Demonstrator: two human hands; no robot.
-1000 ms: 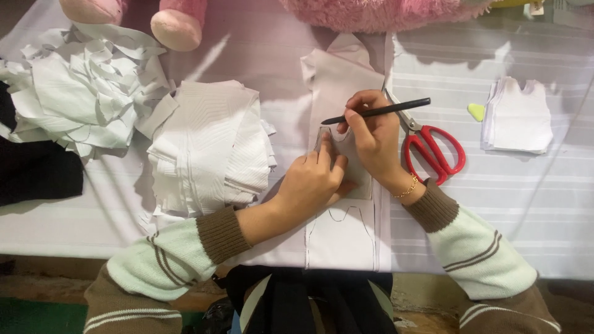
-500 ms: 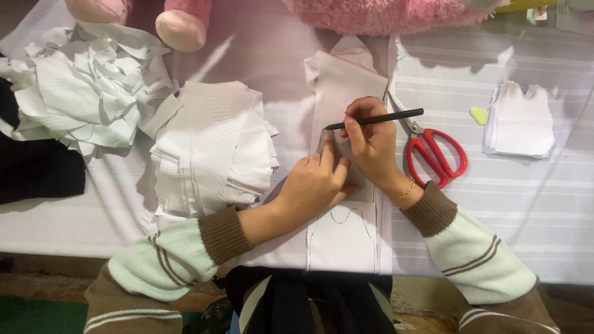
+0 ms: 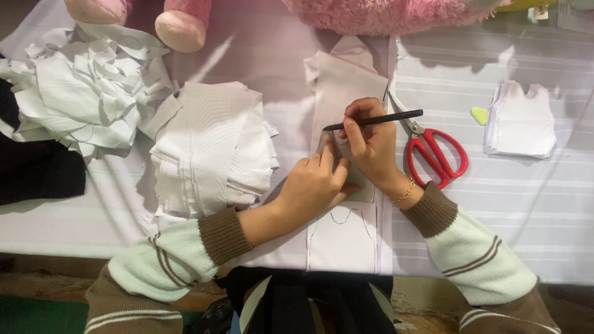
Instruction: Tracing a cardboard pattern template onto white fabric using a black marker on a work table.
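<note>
My right hand (image 3: 370, 141) grips a black pen (image 3: 377, 119) with its tip at the upper left corner of a small template (image 3: 362, 185) that lies on a long strip of white fabric (image 3: 344, 80). My left hand (image 3: 315, 179) lies flat with its fingers pressing the template down onto the strip. A traced outline (image 3: 345, 216) shows on the strip nearer to me, just below my hands.
Red-handled scissors (image 3: 433, 151) lie just right of my right hand. A stack of cut white pieces (image 3: 521, 120) and a small yellow-green chalk (image 3: 479, 115) sit at the right. Folded white fabric (image 3: 210, 145) and white scraps (image 3: 80, 93) lie at the left, pink plush toys (image 3: 179, 25) along the back, and dark cloth (image 3: 37, 173) at far left.
My right hand has carried the pen upward and a little left along the template's edge. My left hand has stayed pressed on the template.
</note>
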